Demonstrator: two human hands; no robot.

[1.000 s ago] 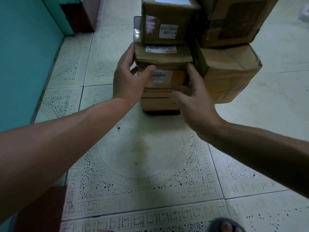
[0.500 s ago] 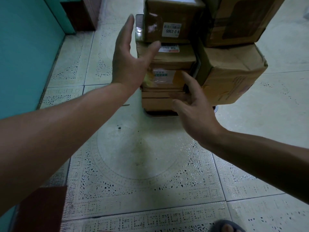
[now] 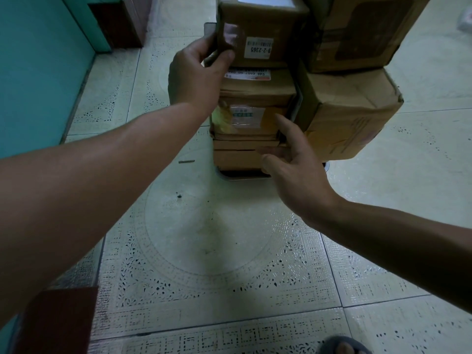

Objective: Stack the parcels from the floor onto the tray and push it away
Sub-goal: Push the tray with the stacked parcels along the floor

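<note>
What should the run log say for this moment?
left grip: holds top-left parcel corner | right grip: open, by lower parcels | tray: loaded

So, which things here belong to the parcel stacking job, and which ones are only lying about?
Job:
- top parcel, gripped at its corner by the left hand
- stacked parcels under it
- large parcels beside them
- tray underneath
- right hand, open by the lower parcels

Lying about:
- small stick left of the stack
- white object, far right
- red-brown block, near left
</note>
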